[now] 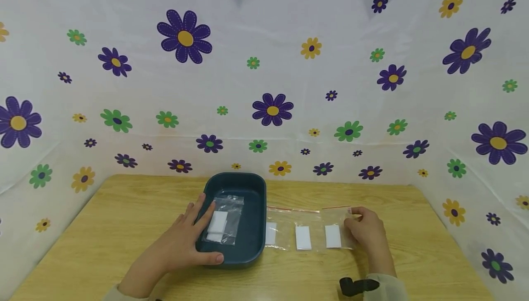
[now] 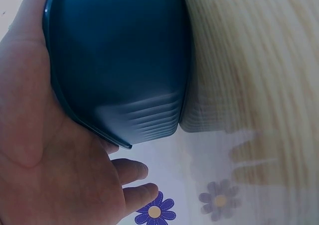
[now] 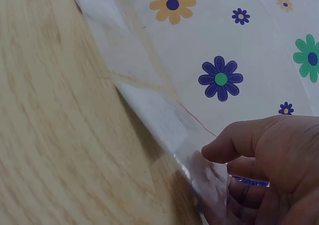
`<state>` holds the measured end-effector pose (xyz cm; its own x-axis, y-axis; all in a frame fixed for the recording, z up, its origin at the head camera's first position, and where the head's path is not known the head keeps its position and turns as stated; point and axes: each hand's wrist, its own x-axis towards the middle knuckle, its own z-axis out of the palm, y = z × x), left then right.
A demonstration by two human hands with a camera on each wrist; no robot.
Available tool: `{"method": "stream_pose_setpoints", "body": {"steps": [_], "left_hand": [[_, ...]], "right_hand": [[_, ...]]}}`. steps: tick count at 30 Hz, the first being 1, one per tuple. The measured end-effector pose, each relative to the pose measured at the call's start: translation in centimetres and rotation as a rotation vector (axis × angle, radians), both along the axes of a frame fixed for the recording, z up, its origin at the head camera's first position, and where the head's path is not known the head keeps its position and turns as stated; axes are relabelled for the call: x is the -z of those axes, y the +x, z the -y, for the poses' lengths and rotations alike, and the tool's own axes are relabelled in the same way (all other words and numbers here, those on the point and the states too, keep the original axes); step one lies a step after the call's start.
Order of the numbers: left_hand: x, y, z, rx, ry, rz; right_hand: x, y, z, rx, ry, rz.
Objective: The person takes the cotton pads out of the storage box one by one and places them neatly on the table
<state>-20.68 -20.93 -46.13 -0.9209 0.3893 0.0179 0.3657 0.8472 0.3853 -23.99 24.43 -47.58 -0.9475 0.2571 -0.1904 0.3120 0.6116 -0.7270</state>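
Tray (image 1: 251, 232): dark blue, on the wooden table (image 1: 306, 275); at least 1 clear bag (image 1: 232, 214) with white pieces (image 1: 216, 225) lies inside it.
Left hand (image 1: 179, 241): rests against the tray's left rim, thumb at its near corner, fingers extended, not wrapped round anything.
Bag row: 3 clear bags (image 1: 306, 218), each with a white piece (image 1: 303, 237), lie right of the tray, the nearest partly hidden by its wall; whether they are joined, cannot tell.
Right hand (image 1: 369, 232): pinches the outer edge of the end bag (image 1: 336, 220), farthest from the tray.
Step at the bags: seems to be taking up the end bag while the tray is steadied.
Next move: probably calls for a firm pinch and a lift clear of the tray's rim, without dragging neighbouring bags.
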Motion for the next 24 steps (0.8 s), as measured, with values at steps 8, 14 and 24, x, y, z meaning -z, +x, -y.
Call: {"method": "stream_pose_setpoints", "body": {"steps": [8, 14, 24], "left_hand": [[0.09, 0.04, -0.1, -0.007, -0.005, -0.011], [0.12, 0.05, -0.11, -0.008, -0.001, -0.01], [0.29, 0.01, -0.05, -0.009, -0.003, -0.009]], "right_hand": [[-0.29, 0.17, 0.06, -0.033, 0.104, 0.013], [-0.38, 0.29, 0.06, -0.032, 0.134, 0.033], [-0.63, 0.52, 0.05, -0.067, 0.172, 0.054]]}}
